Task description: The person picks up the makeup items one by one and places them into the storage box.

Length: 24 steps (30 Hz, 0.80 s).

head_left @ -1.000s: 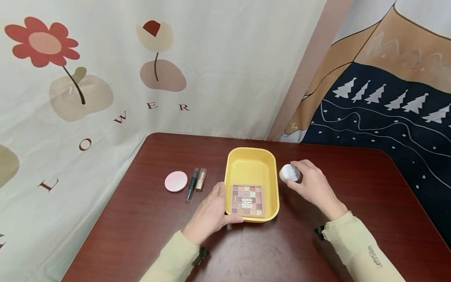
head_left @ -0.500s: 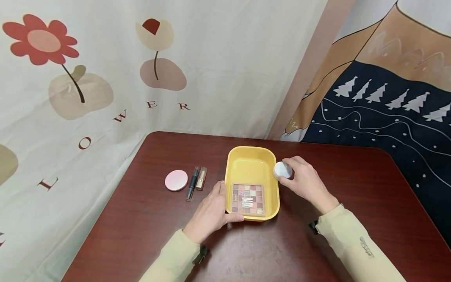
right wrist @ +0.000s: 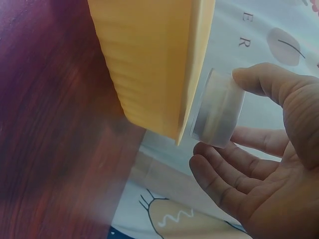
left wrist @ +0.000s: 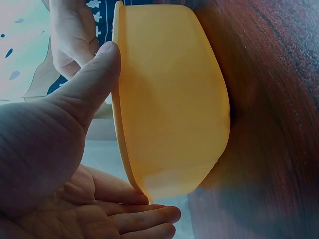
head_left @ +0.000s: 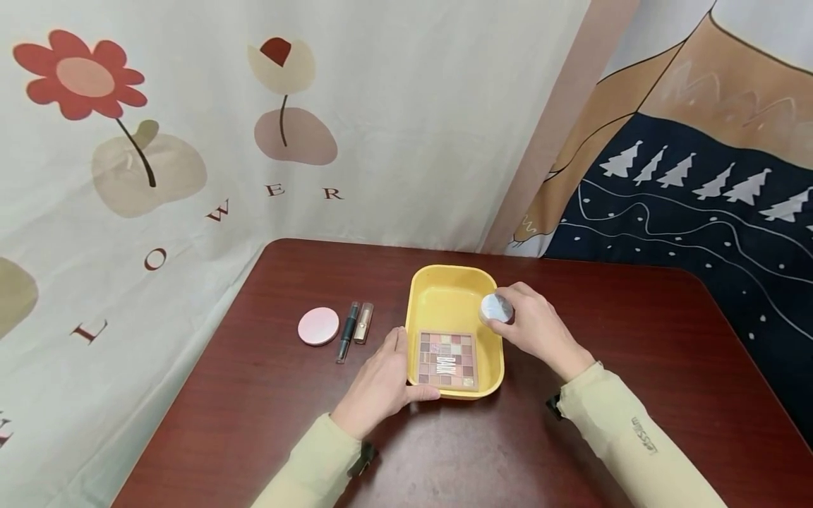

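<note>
In the head view, the yellow tray [head_left: 454,279] stands on the table with a makeup palette [head_left: 447,360] lying in its near part. My left hand [head_left: 376,386] rests at its near left corner; in the left wrist view the thumb touches the tray's rim [left wrist: 117,99] and the other fingers are straight against the corner. With thumb and fingertips my right hand [head_left: 540,328] pinches a small round jar [head_left: 496,309] with a pale lid, over the tray's right rim. In the right wrist view the jar [right wrist: 218,109] shows clear, tilted sides, held above rim height.
Left of the tray on the dark red table [head_left: 273,423] lie a round pink compact [head_left: 318,327], a dark double-ended stick [head_left: 346,333] and a gold lipstick tube [head_left: 363,324]. Printed curtains [head_left: 406,127] hang behind the table.
My right hand has moved left with the jar, from beside the tray to over its right rim. The left hand and the tray have stayed in place.
</note>
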### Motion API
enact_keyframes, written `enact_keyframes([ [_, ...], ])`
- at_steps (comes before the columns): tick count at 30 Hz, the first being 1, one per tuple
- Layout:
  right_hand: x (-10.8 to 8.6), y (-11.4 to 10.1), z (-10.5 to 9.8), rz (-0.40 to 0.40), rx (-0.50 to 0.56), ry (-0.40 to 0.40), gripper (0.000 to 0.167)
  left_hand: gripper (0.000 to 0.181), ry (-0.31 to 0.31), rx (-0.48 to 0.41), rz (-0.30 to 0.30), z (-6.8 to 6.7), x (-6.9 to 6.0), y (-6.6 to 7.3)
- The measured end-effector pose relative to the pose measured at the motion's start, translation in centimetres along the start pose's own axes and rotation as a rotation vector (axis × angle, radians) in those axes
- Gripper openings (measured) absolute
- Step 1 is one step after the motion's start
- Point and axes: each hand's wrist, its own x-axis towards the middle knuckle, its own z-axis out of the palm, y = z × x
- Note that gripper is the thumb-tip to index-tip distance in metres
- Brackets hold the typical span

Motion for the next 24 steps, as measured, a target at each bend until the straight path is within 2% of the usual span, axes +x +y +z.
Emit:
enact_keyframes([
  [24, 1.7, -1.4, 1.5, -0.024, -0.047, -0.080, 0.057, 0.092, 0.001, 0.002, 0.001, -0.2, 0.0, 0.1],
])
